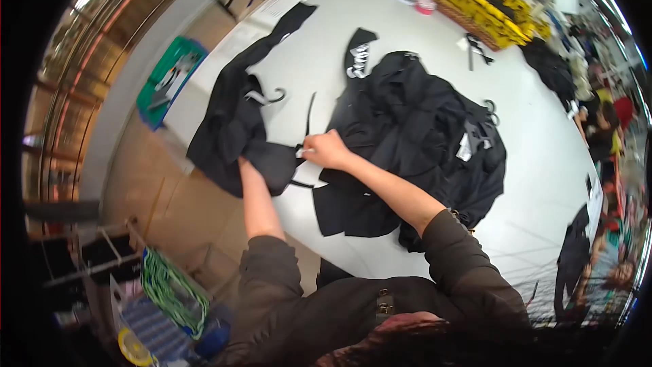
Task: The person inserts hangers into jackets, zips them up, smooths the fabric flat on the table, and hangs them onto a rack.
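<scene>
A black garment (234, 119) lies along the left side of the white table (536, 153), with part of it over the edge. My left hand (246, 165) is mostly under its dark cloth, so its fingers are hidden. Closed fingers of my right hand (326, 150) pinch a small whitish piece at the garment's right edge, where a thin black strap (311, 114) stands out. Beside my right forearm is a heap of black garments (421, 122) with white lettering on one strip and a white tag.
A yellow-lined basket (475, 3) and a pink-and-white roll (425, 5) are at the table's far side. Left of the table is a green bin (170, 78). Green cords (173, 292) hang at the lower left. Other people (601, 119) are along the right.
</scene>
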{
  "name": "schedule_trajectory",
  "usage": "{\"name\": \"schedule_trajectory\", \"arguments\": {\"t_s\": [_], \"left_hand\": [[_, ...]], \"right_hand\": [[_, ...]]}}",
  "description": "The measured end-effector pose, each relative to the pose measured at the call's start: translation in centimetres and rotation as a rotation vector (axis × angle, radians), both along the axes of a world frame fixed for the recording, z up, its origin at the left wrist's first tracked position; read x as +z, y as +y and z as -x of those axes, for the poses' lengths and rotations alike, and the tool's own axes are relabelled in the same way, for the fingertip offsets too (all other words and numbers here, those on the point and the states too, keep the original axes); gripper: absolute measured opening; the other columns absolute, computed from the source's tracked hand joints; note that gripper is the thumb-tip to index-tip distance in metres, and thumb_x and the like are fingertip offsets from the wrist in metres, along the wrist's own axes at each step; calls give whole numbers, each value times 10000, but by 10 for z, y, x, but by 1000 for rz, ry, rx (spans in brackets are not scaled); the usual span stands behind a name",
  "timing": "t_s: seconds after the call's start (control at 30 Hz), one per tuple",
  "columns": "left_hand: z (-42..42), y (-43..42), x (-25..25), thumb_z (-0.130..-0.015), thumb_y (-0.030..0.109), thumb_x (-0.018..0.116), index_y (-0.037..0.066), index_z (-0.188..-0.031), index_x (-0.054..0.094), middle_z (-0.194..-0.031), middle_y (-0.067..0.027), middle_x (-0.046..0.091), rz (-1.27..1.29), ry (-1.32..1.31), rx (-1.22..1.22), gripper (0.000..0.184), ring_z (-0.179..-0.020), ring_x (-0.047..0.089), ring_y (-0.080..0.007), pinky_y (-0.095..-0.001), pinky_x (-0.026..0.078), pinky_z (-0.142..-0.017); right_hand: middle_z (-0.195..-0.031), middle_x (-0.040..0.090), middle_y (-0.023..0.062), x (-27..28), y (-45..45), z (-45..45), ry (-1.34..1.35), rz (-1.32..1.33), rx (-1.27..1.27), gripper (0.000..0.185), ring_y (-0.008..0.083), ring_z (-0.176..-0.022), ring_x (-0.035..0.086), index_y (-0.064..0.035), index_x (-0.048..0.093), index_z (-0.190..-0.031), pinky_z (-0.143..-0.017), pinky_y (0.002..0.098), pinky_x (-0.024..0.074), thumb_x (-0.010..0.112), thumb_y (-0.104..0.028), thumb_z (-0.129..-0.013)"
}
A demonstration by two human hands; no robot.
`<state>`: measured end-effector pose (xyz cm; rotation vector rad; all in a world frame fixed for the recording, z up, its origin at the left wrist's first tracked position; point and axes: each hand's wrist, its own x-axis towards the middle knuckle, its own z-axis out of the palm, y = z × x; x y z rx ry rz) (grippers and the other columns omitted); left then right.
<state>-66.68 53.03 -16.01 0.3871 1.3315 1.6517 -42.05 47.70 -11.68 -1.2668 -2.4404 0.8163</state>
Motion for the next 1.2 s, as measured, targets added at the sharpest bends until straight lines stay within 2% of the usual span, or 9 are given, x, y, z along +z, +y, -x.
{"name": "schedule_trajectory", "arguments": {"t_s": [0.07,0.23,0.43,0.63,0.8,0.87,1.0,1.13,1.2], "left_hand": [[4,1,1,-919,343,687,-33,-1315,566,-1251,-137,623,25,65,-7,559,-1129,606,-257,-350,490,-948],[6,3,3,-920,343,685,-32,-1319,563,-1258,-139,619,76,198,-18,561,-1135,602,-260,-351,488,-953],[17,2,2,-921,343,682,-30,-1325,558,-1267,-140,614,128,321,-3,564,-1141,599,-264,-352,485,-959],[16,4,4,-922,344,680,-29,-1330,554,-1275,-142,609,162,422,-6,567,-1148,595,-268,-352,482,-965],[21,-3,8,-923,344,678,-28,-1334,550,-1283,-144,605,180,489,23,569,-1153,592,-271,-353,479,-970],[20,-6,7,-923,344,677,-27,-1336,548,-1285,-144,603,181,507,27,570,-1155,590,-272,-353,478,-972],[26,-12,0,-924,344,676,-27,-1340,545,-1291,-145,600,203,538,54,572,-1160,588,-274,-354,476,-976],[31,-22,-4,-925,345,674,-26,-1343,543,-1297,-146,596,227,573,74,574,-1164,585,-277,-355,474,-979],[34,-30,-3,-925,345,673,-25,-1345,541,-1300,-147,595,240,593,78,575,-1166,584,-278,-355,473,-981]], "right_hand": [[-788,690,126,15,-7,-18,271,138,-48,301,261,-727,667,-33,671,-922,-667,362,505,704,-324,-852],[-849,666,24,91,-33,-114,826,593,-332,219,82,-777,589,-9,660,-947,-691,252,474,709,-222,-928],[-851,668,-3,175,-83,-266,1118,226,-727,130,34,-766,602,-44,608,-970,-678,203,460,674,-156,-964],[-774,608,-22,132,-135,-327,497,319,-880,207,49,-729,546,-32,614,-883,-638,243,432,702,-215,-923],[-831,654,25,100,-127,-364,527,397,-885,206,94,-797,590,-13,640,-946,-715,270,475,720,-196,-893],[-872,656,46,99,-97,-385,485,21,-875,223,111,-813,594,-21,640,-1021,-720,287,483,704,-192,-893],[-892,670,58,112,-5,-431,549,21,-990,260,130,-837,600,-30,637,-1073,-750,305,492,633,-248,-932],[-927,708,187,56,122,-490,304,-314,-943,337,311,-877,674,-29,643,-1097,-782,403,511,617,-324,-937],[-941,695,180,37,165,-495,154,-355,-959,338,306,-904,661,-11,628,-1106,-831,392,504,597,-315,-962]]}}
